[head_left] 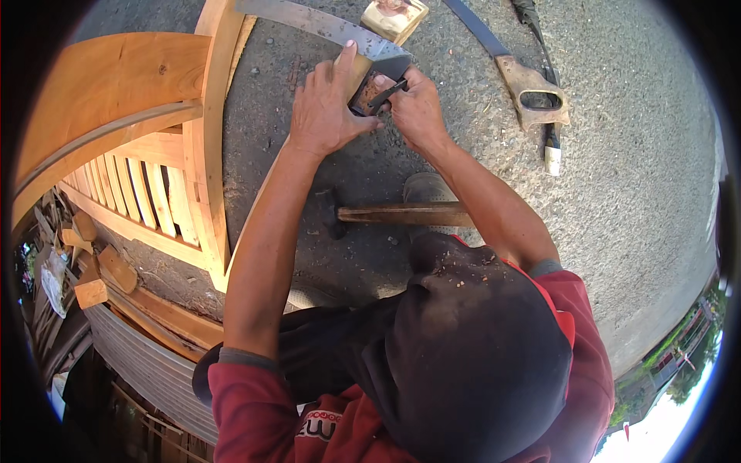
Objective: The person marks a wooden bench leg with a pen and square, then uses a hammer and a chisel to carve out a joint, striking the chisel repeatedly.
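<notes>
My left hand (328, 108) is on the handle end of a long-bladed handsaw (320, 25), index finger stretched toward the blade and thumb below the handle. The grey blade runs away to the upper left. Across from it, my right hand (418, 112) has its fingers closed round a slim black tool (380, 99) at the handle's opening; its kind is hard to make out. Below my hands lies a hammer (405, 214) with a dark head and wooden handle, crossing in front of my shoe (431, 189).
A slatted wooden furniture frame (202, 147) stands close at the left. Another handsaw (532, 89) lies on the ground to the right, over a dark, white-ended strip (553, 160). A yellowish block (395, 17) sits beyond the blade. Wood offcuts (116, 268) and corrugated sheet (150, 370) are at lower left.
</notes>
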Demonstrator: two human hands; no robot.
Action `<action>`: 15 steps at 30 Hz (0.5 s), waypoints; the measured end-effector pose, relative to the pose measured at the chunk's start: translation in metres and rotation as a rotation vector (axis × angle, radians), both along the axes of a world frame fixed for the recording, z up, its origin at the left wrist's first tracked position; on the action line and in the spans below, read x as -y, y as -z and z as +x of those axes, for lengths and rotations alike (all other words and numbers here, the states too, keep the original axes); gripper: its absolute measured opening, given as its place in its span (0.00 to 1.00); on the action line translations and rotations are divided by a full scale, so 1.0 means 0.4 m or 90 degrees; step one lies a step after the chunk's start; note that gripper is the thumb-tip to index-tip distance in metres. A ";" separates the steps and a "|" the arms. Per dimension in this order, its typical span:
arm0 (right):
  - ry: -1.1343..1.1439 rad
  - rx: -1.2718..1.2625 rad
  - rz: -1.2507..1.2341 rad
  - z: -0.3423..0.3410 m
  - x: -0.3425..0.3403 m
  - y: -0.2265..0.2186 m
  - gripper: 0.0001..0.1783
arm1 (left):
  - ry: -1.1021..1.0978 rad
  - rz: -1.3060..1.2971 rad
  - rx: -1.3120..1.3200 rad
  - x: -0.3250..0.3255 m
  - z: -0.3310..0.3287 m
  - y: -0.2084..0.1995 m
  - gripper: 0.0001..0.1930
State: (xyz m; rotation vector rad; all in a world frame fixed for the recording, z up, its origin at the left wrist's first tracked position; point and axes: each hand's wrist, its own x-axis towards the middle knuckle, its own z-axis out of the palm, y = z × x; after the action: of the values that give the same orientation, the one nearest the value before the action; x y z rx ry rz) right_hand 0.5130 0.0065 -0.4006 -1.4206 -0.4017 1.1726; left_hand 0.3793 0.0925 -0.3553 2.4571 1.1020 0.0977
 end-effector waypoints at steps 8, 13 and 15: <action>0.047 -0.102 -0.012 -0.010 0.037 -0.002 0.10 | 0.068 0.133 0.084 0.029 0.012 0.057 0.61; 0.063 -0.090 0.021 -0.020 0.020 -0.012 0.10 | 0.055 0.108 0.083 0.021 0.019 0.053 0.59; 0.067 -0.096 0.012 -0.019 0.025 -0.005 0.10 | 0.059 0.106 0.078 0.023 0.023 0.048 0.59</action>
State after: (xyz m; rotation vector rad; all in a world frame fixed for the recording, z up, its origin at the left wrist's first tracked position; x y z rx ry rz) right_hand 0.5054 -0.0036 -0.3985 -1.3111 -0.2303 1.1781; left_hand 0.3884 0.0832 -0.3745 2.6054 0.9615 0.3194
